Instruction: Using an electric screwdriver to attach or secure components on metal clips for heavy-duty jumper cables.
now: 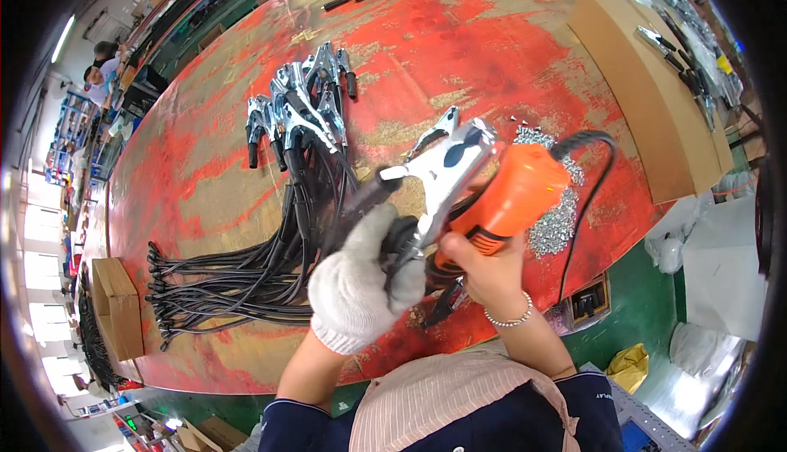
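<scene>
While the gloved L hand (352, 295) is closed round the lower end of a silver spring clamp (447, 175), metal body above the fist, the R hand (493, 273) wraps an orange power tool (520, 194) just beside; on the red table (459, 50), fasteners (554, 229) lie R, cabled clamps (293, 95) L.

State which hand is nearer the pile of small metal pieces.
Right. The right hand is just off the near-left side of the pile; the gloved left hand is farther left.
</scene>
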Tool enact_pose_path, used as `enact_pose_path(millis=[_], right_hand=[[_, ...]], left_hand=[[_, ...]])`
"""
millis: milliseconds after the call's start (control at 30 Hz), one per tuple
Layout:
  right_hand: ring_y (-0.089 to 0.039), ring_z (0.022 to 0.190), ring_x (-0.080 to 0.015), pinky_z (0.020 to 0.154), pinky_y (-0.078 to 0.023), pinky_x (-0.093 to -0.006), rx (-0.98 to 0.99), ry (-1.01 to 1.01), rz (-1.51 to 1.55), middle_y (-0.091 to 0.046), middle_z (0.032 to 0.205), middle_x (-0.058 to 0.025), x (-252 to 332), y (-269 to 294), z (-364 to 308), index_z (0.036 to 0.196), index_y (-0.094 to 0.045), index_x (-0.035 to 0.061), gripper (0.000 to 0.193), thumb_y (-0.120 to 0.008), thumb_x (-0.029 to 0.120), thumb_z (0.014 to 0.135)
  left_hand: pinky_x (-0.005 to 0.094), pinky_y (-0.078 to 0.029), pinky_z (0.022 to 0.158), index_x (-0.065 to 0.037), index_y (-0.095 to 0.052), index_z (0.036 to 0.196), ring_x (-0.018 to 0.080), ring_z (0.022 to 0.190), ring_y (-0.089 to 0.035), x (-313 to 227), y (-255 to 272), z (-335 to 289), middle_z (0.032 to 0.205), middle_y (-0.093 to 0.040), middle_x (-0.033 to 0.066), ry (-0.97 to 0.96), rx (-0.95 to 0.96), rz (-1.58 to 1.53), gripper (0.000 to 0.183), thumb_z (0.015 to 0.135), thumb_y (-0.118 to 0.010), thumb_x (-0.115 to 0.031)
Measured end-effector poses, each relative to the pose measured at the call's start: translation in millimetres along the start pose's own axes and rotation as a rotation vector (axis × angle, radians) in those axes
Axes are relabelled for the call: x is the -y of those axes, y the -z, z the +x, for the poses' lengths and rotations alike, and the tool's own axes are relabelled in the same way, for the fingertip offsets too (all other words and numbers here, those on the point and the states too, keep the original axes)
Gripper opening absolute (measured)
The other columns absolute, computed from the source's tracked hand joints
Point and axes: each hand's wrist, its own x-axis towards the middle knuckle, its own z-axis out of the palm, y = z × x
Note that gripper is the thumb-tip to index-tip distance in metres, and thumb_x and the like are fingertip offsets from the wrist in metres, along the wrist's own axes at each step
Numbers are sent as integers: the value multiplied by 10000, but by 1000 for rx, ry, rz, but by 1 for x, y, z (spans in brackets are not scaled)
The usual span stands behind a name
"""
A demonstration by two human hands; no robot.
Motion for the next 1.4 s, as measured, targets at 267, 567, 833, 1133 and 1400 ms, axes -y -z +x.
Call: enact_pose_path(millis=[267, 567, 833, 1133, 1400], right_hand=[[-614, 897, -139, 758, -518, -275, 92, -312, 139, -611, 980, -40, -17, 21, 0, 1245, -415, 54, 644, -736, -60, 699], [-618, 996, -245, 859, -514, -379, 344, -219, 301, -606, 1084, -102, -28, 28, 5, 1225, -446, 15, 615, -765, 0, 699], [-609, 801, -122, 671, -522, -270, 48, -345, 272, -581, 957, -33, -29, 24, 2, 1206, -429, 65, 612, -757, -24, 696], [-607, 851, -131, 714, -516, -291, -8, -495, 425, -599, 946, -28, -29, 14, -3, 1140, -489, 74, 467, -709, -22, 738], [-615, 865, -149, 723, -530, -307, -220, -42, 304, -586, 1005, -47, -1, 57, 16, 1267, -412, 113, 510, -610, -28, 818]], left_hand=[[266, -485, 608, 18, -405, 1257, 133, 673, -607, -3, -4, -11, 866, -624, 109, 566, 230, -920, 450, 841, -556, -59], [300, -493, 637, 15, -325, 1335, 178, 714, -606, -1, -4, -17, 933, -616, 118, 574, 222, -1318, 610, 793, -605, 7], [265, -502, 596, 26, -418, 1301, 214, 670, -663, -1, 4, -14, 877, -652, 148, 104, 331, -171, 615, 768, -680, -131], [279, -499, 638, 15, -385, 1318, 156, 712, -614, -3, 13, 2, 857, -634, 105, 474, 549, -788, 486, 851, -517, -5], [250, -453, 567, -34, -438, 1293, 114, 615, -521, 83, 6, 87, 766, -573, 65, 397, -394, -520, 393, 903, -463, -72]])
